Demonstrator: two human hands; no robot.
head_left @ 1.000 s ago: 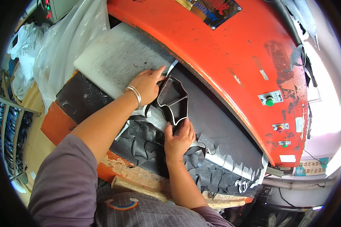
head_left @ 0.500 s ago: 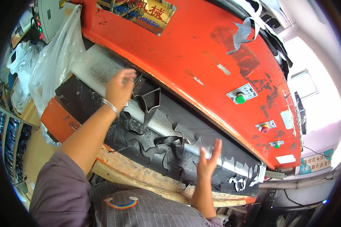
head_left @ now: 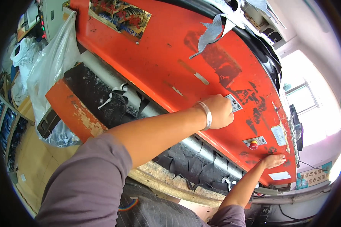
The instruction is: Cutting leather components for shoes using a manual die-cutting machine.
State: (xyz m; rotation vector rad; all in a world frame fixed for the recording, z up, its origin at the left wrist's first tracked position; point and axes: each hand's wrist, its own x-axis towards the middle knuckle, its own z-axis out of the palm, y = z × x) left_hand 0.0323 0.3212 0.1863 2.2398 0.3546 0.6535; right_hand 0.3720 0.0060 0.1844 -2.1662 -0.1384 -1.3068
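My left hand (head_left: 218, 111) is balled up against the red machine front, over a small metal button plate (head_left: 234, 103). The green button on that plate is hidden behind it. My right hand (head_left: 273, 161) lies with fingers stretched out against the lower right of the same front, covering the spot of the lower green button. Between the hands sits a red stop button (head_left: 253, 145) on a yellow base. Below, black sheet material (head_left: 182, 160) with cut-out gaps lies on the machine bed, partly hidden by my left forearm. The metal cutting die is out of sight.
The red press head (head_left: 159, 68) overhangs the bed, with a silvery bar (head_left: 201, 147) along its underside. Black scraps (head_left: 121, 98) lie on the bed's left part. A clear plastic bag (head_left: 51, 72) hangs at the left. Grey scraps (head_left: 212, 32) dangle from the top.
My left hand has left the metal die on the bed and moved right to the button plate. My right hand has moved up and right onto the red front.
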